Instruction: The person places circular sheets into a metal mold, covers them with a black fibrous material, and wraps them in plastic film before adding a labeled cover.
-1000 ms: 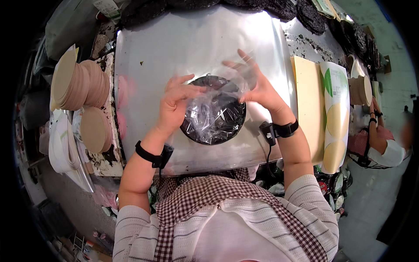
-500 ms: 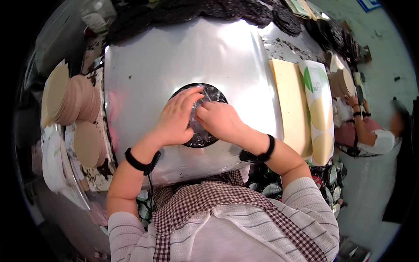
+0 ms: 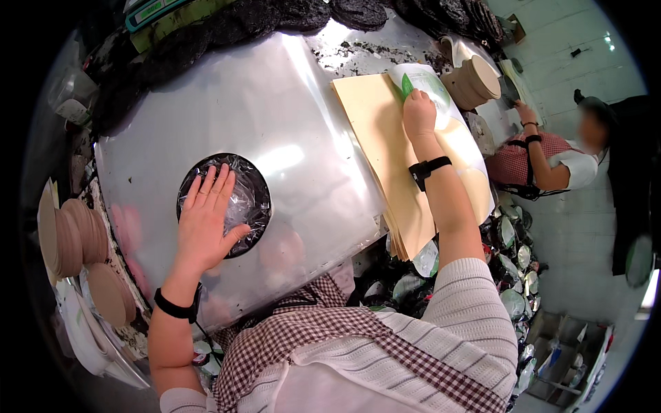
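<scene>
A round black disc (image 3: 261, 196), wrapped in clear film that bunches up on top, lies on the shiny metal tabletop (image 3: 303, 199). My left hand (image 3: 206, 220) rests flat on its left part, fingers stretched out. Farther right, my right hand (image 3: 420, 113) is closed over the far end of a white sheet of round labels (image 3: 463, 141). Its fingertips pinch at the green edge of a round label (image 3: 407, 85); how far that edge is lifted is hard to see. The sheet lies over a stack of pale yellow paper (image 3: 368, 113).
Dark, rough round discs (image 3: 227, 26) line the table's far edge, near a teal-edged device (image 3: 153, 12). Brown cardboard rounds (image 3: 82, 230) stand at the left; another stack (image 3: 475, 81) is beyond the labels. Wrapped packages (image 3: 513, 303) fill the lower right. Another person (image 3: 551, 158) works at the right.
My right hand has left the wrapped disc and reached right to the label sheet. My left hand has flattened out on the disc. The whole view has turned and shifted rightward.
</scene>
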`<action>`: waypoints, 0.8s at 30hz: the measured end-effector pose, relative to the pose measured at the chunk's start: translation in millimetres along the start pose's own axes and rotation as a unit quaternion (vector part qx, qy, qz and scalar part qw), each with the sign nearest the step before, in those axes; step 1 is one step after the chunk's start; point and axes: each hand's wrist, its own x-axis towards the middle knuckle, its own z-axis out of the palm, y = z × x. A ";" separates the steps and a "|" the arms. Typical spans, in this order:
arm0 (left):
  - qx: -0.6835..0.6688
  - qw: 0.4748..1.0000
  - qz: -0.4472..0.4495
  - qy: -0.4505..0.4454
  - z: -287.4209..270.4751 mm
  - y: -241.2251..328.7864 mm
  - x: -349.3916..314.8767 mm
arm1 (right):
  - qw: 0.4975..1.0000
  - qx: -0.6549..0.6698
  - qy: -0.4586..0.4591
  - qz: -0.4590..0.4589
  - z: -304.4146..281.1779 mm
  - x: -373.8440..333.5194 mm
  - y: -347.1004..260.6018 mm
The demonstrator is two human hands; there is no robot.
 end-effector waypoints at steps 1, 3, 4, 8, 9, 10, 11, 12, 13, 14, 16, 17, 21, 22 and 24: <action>0.003 1.000 -0.006 0.004 2.2 -3.9 -2.4 | 0.998 -0.020 -0.056 -0.017 -18.1 7.6 -11.8; 0.000 1.000 -0.002 0.023 0.2 -5.0 -1.3 | 0.998 0.035 -0.015 0.047 -31.0 23.0 -8.0; -0.033 0.999 -0.001 0.019 -1.5 -1.1 -2.5 | 0.995 0.048 0.009 0.092 -27.8 27.8 9.1; 0.063 0.995 -0.073 0.038 -2.7 11.3 -9.8 | 0.778 0.497 0.088 0.374 -71.2 39.8 153.8; 0.052 0.995 -0.070 0.044 -0.3 11.9 -10.3 | 0.779 0.483 0.178 0.357 -88.9 28.6 210.1; 0.050 0.994 -0.086 0.048 4.6 8.6 -15.7 | 0.745 0.502 0.176 0.402 -139.3 24.5 186.8; 0.042 0.994 -0.084 0.061 7.2 6.3 -14.9 | 0.719 0.613 0.107 0.309 -179.3 6.1 190.8; 0.038 0.992 -0.103 0.056 7.9 6.4 -19.8 | 0.722 0.611 0.184 0.267 -234.3 2.1 69.3; 0.020 0.993 -0.095 0.066 9.1 6.7 -13.6 | 0.756 0.614 0.211 0.084 -213.7 -22.4 45.4; 0.001 0.993 -0.093 0.073 10.9 5.9 -10.2 | 0.815 0.557 0.159 -0.017 -212.4 -44.5 -11.9; 0.030 0.993 -0.083 0.078 12.6 6.2 -10.8 | 0.855 0.453 0.064 -0.246 -201.7 -85.1 -130.6; 0.050 0.992 -0.086 0.079 13.5 3.2 -14.0 | 0.819 0.526 -0.074 -0.218 -260.7 -78.8 -193.3; -0.429 0.886 -0.100 0.145 45.2 -6.8 -14.8 | 0.802 0.430 -0.127 -0.394 -238.9 -65.9 -247.9; -0.491 0.850 -0.106 0.158 48.7 -7.2 -15.3 | 0.804 0.388 -0.159 -0.421 -238.1 -63.5 -251.0; -0.381 0.903 -0.133 0.150 36.3 2.7 -17.3 | 0.774 0.427 -0.177 -0.433 -267.3 -53.4 -248.3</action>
